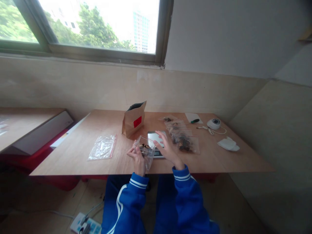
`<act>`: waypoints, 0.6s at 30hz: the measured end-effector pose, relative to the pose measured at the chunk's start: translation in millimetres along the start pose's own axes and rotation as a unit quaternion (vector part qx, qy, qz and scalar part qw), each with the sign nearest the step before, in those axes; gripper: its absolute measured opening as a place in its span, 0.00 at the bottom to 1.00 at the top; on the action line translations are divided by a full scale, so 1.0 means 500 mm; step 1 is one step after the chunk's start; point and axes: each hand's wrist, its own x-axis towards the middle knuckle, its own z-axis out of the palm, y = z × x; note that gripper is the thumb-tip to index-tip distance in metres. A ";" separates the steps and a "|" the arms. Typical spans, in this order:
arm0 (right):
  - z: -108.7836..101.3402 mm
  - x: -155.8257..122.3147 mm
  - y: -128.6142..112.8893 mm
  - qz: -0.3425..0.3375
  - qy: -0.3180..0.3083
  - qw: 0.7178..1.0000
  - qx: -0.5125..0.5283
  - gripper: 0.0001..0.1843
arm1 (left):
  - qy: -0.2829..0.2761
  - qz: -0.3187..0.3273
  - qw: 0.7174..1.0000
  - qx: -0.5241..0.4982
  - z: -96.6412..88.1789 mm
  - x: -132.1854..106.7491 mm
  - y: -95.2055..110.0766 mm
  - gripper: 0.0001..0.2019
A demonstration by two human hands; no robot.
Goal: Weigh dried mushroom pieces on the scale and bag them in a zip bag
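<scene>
My left hand [137, 160] is closed on a clear zip bag [149, 160] with dark brown dried pieces [145, 148] inside. The bag hangs tilted over the table's front part. My right hand [166, 148] has its fingers apart, close to the bag's right side and above a kitchen scale [156, 138] with a pale top. Whether its fingertips touch the bag, I cannot tell. Behind the left hand stands an open brown paper pouch [133, 122] with a red label. Right of the scale lie several filled zip bags [186, 143], overlapping in a row.
A stack of flat clear bags [102, 147] lies on the left of the wooden table [73, 156]. To the right are a green-handled tool [195, 121] on white paper, a white camera-like device [214, 123] with its cable, and a crumpled white tissue [228, 144].
</scene>
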 end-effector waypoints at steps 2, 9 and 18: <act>0.016 -0.033 0.016 0.037 0.017 0.999 0.027 0.34 | 0.011 -0.008 1.000 -0.002 0.003 -0.003 0.007 0.17; 0.076 -0.080 0.019 0.071 0.141 0.979 0.126 0.35 | -0.007 0.035 0.998 -0.047 0.029 -0.024 0.025 0.20; 0.035 -0.094 0.008 0.043 0.272 0.954 0.119 0.17 | -0.060 0.079 0.995 -0.002 0.007 -0.022 0.021 0.19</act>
